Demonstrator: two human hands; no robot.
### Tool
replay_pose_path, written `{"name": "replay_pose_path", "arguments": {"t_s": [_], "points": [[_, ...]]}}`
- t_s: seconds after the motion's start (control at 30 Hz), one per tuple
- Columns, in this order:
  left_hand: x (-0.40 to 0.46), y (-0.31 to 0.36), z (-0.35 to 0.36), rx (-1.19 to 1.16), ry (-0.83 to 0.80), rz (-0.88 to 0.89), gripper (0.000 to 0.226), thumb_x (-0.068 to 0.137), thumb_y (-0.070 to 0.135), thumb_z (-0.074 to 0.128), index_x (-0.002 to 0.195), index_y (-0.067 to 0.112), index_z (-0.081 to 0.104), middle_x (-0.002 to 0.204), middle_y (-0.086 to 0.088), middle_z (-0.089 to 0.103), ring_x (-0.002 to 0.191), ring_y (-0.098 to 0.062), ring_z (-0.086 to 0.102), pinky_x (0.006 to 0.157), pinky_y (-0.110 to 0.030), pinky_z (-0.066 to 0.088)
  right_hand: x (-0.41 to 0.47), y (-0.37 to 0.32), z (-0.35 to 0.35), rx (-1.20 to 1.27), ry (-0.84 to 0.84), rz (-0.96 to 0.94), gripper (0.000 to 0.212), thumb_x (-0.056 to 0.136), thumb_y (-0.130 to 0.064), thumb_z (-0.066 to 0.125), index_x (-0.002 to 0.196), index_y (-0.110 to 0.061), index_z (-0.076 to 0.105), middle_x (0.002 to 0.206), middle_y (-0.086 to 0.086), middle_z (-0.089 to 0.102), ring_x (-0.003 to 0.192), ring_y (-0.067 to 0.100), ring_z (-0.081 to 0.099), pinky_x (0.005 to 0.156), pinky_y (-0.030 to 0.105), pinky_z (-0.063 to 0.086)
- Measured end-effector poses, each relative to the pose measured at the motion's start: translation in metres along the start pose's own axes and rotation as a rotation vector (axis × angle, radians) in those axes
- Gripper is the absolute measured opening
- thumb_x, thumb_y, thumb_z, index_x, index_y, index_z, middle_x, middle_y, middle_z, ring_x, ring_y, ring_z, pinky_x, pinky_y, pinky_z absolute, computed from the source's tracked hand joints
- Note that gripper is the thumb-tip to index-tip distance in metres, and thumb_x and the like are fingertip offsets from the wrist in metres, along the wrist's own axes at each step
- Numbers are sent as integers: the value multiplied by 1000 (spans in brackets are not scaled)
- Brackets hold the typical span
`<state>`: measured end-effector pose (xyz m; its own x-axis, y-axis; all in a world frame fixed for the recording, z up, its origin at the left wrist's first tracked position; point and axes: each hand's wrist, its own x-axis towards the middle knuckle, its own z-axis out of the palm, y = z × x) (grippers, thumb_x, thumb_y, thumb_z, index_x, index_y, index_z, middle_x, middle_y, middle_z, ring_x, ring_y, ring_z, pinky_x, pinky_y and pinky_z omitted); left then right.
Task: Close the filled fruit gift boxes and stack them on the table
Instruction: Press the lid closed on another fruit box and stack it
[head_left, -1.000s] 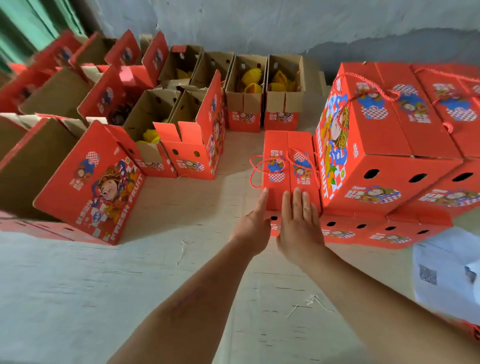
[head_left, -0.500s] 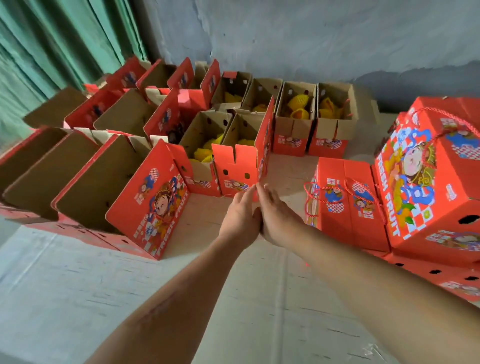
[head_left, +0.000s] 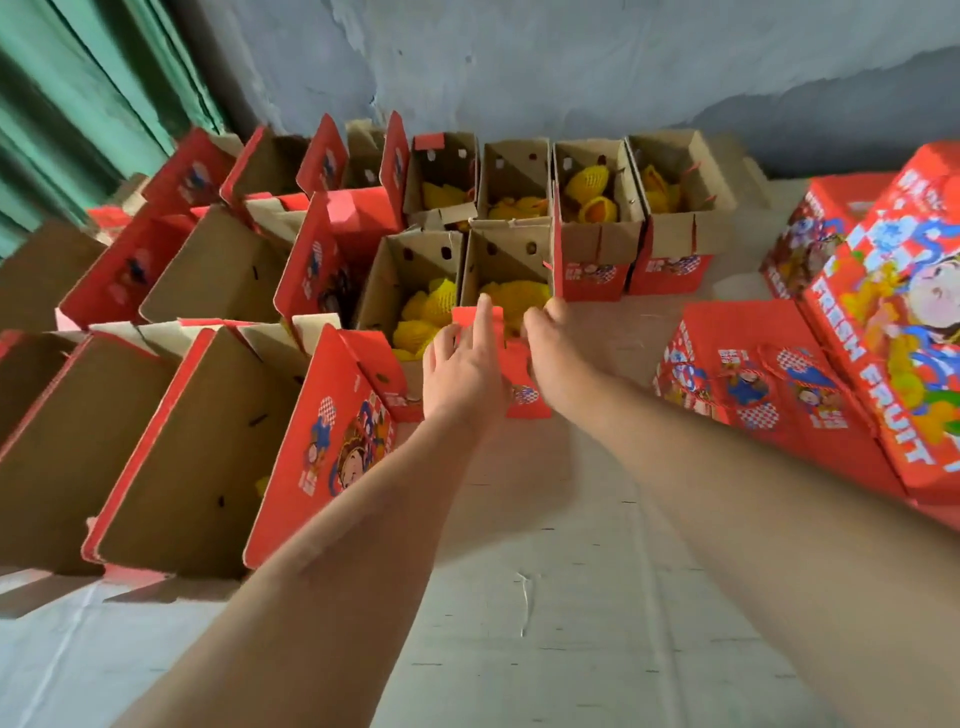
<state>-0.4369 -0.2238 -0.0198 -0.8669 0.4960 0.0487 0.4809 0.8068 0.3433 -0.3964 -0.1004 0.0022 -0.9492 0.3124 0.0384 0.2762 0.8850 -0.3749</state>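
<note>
Now I have both my hands on one open fruit box (head_left: 506, 332) in the middle of the table. My left hand (head_left: 462, 371) lies on its red front flap (head_left: 475, 325) with the fingers out straight, touching it and not squeezing. My right hand (head_left: 558, 353) is at the right edge of the same box, with the fingers bent over the tall side flap (head_left: 557, 249). I think it is holding that flap, but the fingertips are partly hidden. Inside the box I can see yellow fruit in net sleeves (head_left: 511, 296).

I think the job is just getting going. On my right some boxes are shut: a low closed box with a red rope handle (head_left: 769, 379) lies flat, and a stack of closed boxes (head_left: 893, 332) with "FRESH FRUIT" on the side sits just beside it. A lot more are left. Next to my box there is another open filled box (head_left: 415, 306). Behind them a row of four open boxes (head_left: 566, 202) also shows yellow fruit. On my left many more open boxes (head_left: 197, 415) lean with their lids up, and I cannot tell what is in most of them.

The table (head_left: 545, 597) is pale and flat, with some seams and little bits of straw on it. Behind it is a rough grey-blue wall (head_left: 519, 67), and a green ribbed panel (head_left: 88, 88) stands on the far left.
</note>
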Motion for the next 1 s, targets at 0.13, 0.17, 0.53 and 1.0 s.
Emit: {"name": "replay_pose_path", "arguments": {"t_s": [0.13, 0.17, 0.53, 1.0], "points": [[16, -5, 3, 140, 18, -42, 113, 88, 20, 73, 164, 26, -10, 164, -13, 15, 153, -38, 14, 125, -48, 17, -4, 8, 8, -120, 19, 59, 26, 98, 4, 45, 122, -6, 48, 98, 8, 51, 78, 25, 47, 64, 26, 24], [19, -5, 3, 160, 24, -28, 108, 88, 22, 74, 164, 28, -3, 166, -10, 15, 154, -37, 12, 126, -48, 16, -5, 11, 9, -130, -21, 89, 21, 99, 2, 46, 117, -8, 51, 103, 9, 55, 82, 26, 51, 65, 28, 26], [-57, 9, 15, -249, 126, 194, 11, 95, 30, 73, 103, 25, 75, 99, 9, 73, 88, -19, 69, 75, -36, 54, -96, 66, -14, -131, 10, -68, 6, 101, -8, 55, 99, -13, 57, 99, 6, 66, 86, 35, 65, 60, 38, 42], [-295, 196, 85, -785, -19, -216, 25, 80, 60, 80, 85, 36, 74, 76, 22, 73, 68, -3, 69, 59, -30, 60, -348, 223, -16, 952, 141, 138, 26, 103, -3, 57, 107, -28, 64, 109, 3, 65, 92, 25, 73, 75, 39, 62]]}}
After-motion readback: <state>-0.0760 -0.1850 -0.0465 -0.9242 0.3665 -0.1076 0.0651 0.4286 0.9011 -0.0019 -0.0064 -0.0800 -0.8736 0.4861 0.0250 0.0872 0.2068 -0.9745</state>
